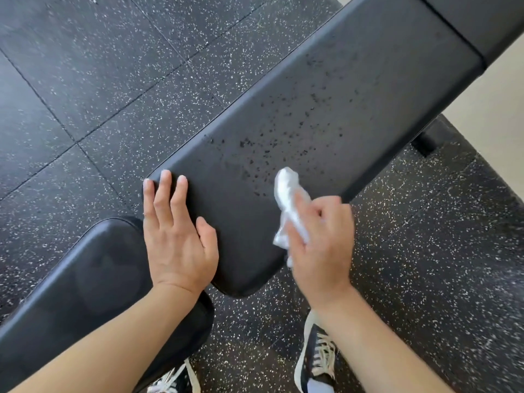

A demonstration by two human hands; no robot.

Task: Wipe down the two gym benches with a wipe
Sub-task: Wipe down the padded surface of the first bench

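- Bench pad [312, 114], long and black, runs diagonally across a speckled rubber floor [85, 80]; dark droplets speckle its middle, so wiping looks barely under way.
- Right hand [320, 231] pinches a crumpled white wipe [287, 199] at the pad's near edge, fingers curled round it, wrist angled in from the lower right.
- Left hand [175, 231] lies flat on the pad's rounded near end, fingers straight and spread, gripping nothing, apparently bracing.
- A second, shorter seat pad [93, 279] sits just beside that end, under the left forearm.
- Done well, the stroke would likely flatten the wipe and sweep lengthwise up the pad, through the droplets, in overlapping passes to both edges.
- Laced sneakers [317, 358] stand below the pad.
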